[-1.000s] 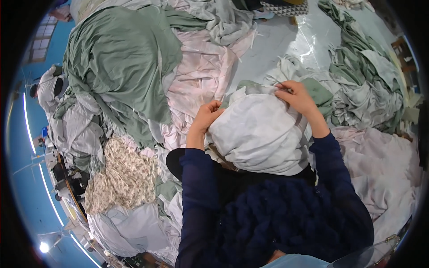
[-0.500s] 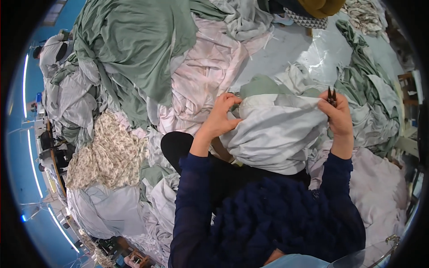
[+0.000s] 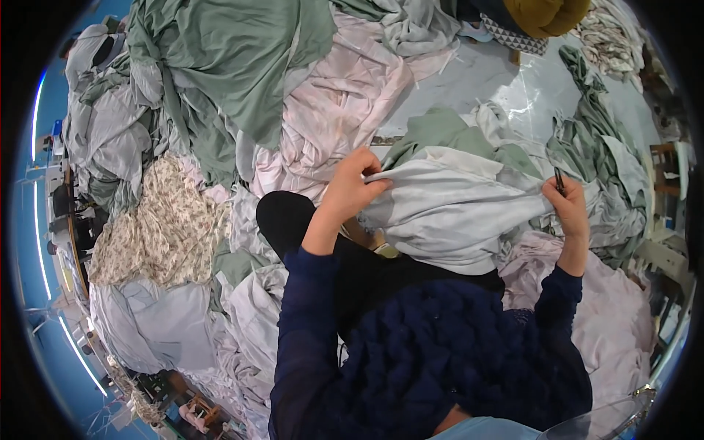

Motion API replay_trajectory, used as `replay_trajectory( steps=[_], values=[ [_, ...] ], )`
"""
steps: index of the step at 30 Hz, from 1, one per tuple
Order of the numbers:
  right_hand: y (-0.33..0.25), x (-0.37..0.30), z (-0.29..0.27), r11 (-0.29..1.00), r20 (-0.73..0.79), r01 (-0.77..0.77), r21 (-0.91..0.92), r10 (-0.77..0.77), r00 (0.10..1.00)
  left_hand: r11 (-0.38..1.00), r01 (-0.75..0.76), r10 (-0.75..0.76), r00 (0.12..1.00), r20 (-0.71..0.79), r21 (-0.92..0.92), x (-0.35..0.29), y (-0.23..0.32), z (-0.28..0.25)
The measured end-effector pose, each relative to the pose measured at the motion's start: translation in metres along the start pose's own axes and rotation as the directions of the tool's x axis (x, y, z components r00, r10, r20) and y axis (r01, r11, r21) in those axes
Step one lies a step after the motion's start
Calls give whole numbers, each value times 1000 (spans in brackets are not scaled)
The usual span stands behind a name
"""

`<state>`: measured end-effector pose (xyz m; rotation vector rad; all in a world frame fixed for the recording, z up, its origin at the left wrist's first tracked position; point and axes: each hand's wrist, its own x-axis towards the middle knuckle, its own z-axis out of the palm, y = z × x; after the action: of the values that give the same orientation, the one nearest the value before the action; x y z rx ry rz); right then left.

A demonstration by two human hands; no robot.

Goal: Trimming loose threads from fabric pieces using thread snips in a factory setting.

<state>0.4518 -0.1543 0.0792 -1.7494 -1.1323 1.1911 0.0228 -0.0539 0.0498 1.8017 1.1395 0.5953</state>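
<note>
A pale white-grey fabric (image 3: pixel 447 213) with green parts (image 3: pixel 438 132) along its far side lies gathered over my lap. My left hand (image 3: pixel 347 192) pinches its left edge between thumb and fingers. At the other end, my right hand (image 3: pixel 572 209) grips the cloth's right side, so the edge stretches between both hands. Dark pointed thread snips (image 3: pixel 559 181) also sit in my right hand, tips sticking up past the fingers. The lower part of the cloth drapes in folds toward my dark trousers (image 3: pixel 381 286).
Heaps of cloth surround me: green (image 3: pixel 227 66) and pink (image 3: pixel 345 95) ahead to the left, floral (image 3: pixel 161 227) at left, pale pink (image 3: pixel 609 315) at right. Grey floor (image 3: pixel 440 88) shows ahead. A person (image 3: pixel 88 55) is at far left, and someone in mustard (image 3: pixel 539 15) at the top.
My right hand has moved right and slightly nearer, and the fabric's edge is drawn out wider. My left hand now pinches the edge more closely, having shifted slightly left.
</note>
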Motion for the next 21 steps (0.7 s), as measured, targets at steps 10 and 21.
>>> replay_trajectory(
  steps=[10, 21],
  values=[
    [29, -3, -19, 989, -64, -136, -66, 132, 989, 926, -181, 245, 956, -162, 333, -57, 35, 26],
    [82, -8, -36, 975, -93, -124, -183, 109, 990, 931, -29, 179, 905, -386, 364, -40, 25, 26]
  ],
)
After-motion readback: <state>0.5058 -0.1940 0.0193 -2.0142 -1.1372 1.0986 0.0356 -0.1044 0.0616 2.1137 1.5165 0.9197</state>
